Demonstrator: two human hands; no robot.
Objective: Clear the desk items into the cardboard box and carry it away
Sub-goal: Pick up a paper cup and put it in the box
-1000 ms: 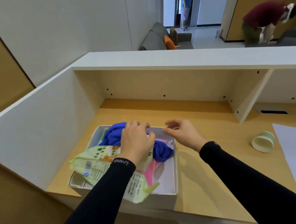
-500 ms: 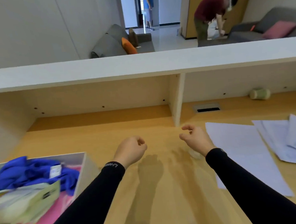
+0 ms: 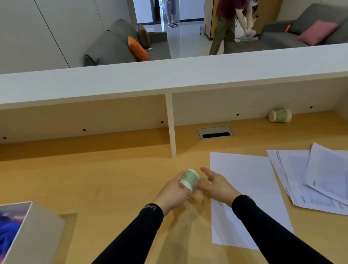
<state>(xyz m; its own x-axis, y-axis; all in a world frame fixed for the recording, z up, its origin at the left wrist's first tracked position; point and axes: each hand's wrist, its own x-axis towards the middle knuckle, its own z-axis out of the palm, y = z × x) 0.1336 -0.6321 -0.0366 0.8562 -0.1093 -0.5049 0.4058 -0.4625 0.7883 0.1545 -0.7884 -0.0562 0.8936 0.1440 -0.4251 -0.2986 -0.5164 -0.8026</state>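
Note:
A small green and white paper cup [image 3: 189, 180] lies tilted just above the wooden desk [image 3: 90, 177], and my left hand [image 3: 173, 192] grips it from the left. My right hand [image 3: 216, 183] is beside the cup on its right, fingers spread, touching or nearly touching it. The cardboard box [image 3: 28, 232] stands at the lower left, with blue cloth [image 3: 1, 230] and something pink inside. A second paper cup [image 3: 280, 115] lies on its side at the back right. A single white sheet [image 3: 248, 188] and a fanned stack of printed papers [image 3: 322, 180] lie to the right.
A white upright divider [image 3: 170, 126] splits the back of the desk under a long white shelf [image 3: 165, 73]. A cable grommet [image 3: 215, 132] is set in the desk. Beyond are grey sofas, a person bending over and another standing in a doorway.
My view swung right, away from the box. Both hands left the box, moved across the desk, and my left hand closed on the small paper cup.

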